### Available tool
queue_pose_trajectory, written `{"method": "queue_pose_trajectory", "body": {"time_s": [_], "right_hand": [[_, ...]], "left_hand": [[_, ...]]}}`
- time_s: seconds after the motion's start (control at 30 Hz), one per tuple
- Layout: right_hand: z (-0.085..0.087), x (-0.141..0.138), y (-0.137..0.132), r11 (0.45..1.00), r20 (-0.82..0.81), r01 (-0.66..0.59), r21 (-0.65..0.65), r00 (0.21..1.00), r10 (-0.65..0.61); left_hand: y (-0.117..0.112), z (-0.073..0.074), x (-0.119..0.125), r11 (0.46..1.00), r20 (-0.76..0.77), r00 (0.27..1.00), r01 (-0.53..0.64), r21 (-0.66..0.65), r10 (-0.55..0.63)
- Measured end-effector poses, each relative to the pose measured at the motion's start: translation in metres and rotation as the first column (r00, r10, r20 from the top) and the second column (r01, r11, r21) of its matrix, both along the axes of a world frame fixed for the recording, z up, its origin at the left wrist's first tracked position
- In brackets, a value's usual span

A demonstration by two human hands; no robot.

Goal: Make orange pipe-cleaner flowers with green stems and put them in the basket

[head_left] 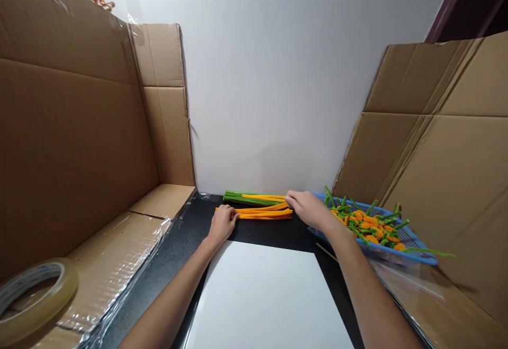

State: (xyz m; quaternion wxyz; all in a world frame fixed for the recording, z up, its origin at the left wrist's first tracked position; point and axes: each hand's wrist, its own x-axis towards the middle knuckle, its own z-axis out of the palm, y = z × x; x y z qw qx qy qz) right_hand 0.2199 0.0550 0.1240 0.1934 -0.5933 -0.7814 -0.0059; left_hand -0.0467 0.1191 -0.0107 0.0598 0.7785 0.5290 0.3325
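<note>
A bundle of orange pipe cleaners (264, 211) lies on the dark table near the wall, with a bundle of green ones (248, 197) just behind it. My left hand (223, 222) rests at the left end of the orange bundle, fingers curled on it. My right hand (307, 208) lies over the right ends of the bundles, fingers bent and pressing on them. A blue basket (413, 247) to the right holds several orange and green pipe-cleaner flowers (371, 224).
A white sheet (270, 296) lies on the table in front of me. Cardboard panels (79, 127) stand left and right (444, 153). A roll of clear tape (35, 296) sits at the lower left. A thin wooden stick (326, 251) lies beside the basket.
</note>
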Motion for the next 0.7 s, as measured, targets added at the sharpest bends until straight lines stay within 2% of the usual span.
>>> {"method": "queue_pose_trajectory", "body": {"time_s": [0.07,0.13,0.17,0.2,0.27,0.33,0.37,0.43,0.5,0.6,0.67,0.7], "right_hand": [[0.009,0.009,-0.007,0.999,-0.096,-0.028,-0.044,0.995,0.024],[0.013,0.013,-0.015,0.97,-0.192,-0.114,-0.214,0.979,0.072],[0.013,0.013,-0.018,0.923,-0.241,-0.171,-0.345,0.966,0.089],[0.012,0.011,-0.02,0.851,-0.284,-0.222,-0.476,0.955,0.09],[0.005,0.005,-0.021,0.68,-0.305,-0.272,-0.681,0.95,0.075],[-0.005,-0.003,-0.015,0.593,-0.238,-0.251,-0.765,0.966,0.102],[-0.011,-0.006,-0.011,0.58,-0.198,-0.234,-0.78,0.972,0.125],[-0.021,-0.011,-0.002,0.651,-0.165,-0.237,-0.721,0.971,0.171],[-0.031,-0.014,0.007,0.712,-0.17,-0.21,-0.67,0.977,0.128],[-0.047,-0.015,0.015,0.698,-0.274,-0.203,-0.687,0.962,0.011],[-0.059,-0.02,0.018,0.737,-0.44,-0.255,-0.625,0.896,-0.063],[-0.064,-0.025,0.019,0.775,-0.555,-0.28,-0.566,0.825,-0.107]], "left_hand": [[-0.002,0.001,0.0,1.0,0.018,1.0,-0.006,0.018,0.005],[-0.003,0.0,0.0,0.999,0.038,0.999,-0.017,0.03,0.016],[-0.003,-0.001,0.0,0.999,0.048,0.999,-0.025,0.027,0.023],[-0.002,-0.002,0.0,0.999,0.057,0.998,-0.03,0.019,0.029],[0.001,-0.004,0.0,1.0,0.08,0.996,-0.026,-0.007,0.027],[0.003,-0.005,-0.001,1.0,0.115,0.993,-0.004,-0.027,0.007],[0.004,-0.006,-0.002,0.999,0.138,0.99,0.011,-0.033,-0.007],[0.006,-0.007,-0.003,0.998,0.194,0.98,0.046,-0.041,-0.037],[0.008,-0.007,-0.004,0.996,0.261,0.963,0.077,-0.043,-0.063],[0.01,-0.008,-0.004,0.991,0.384,0.917,0.132,-0.037,-0.108],[0.012,-0.009,-0.002,0.982,0.469,0.87,0.187,-0.025,-0.153],[0.013,-0.009,0.0,0.976,0.505,0.844,0.219,-0.017,-0.18]]}}
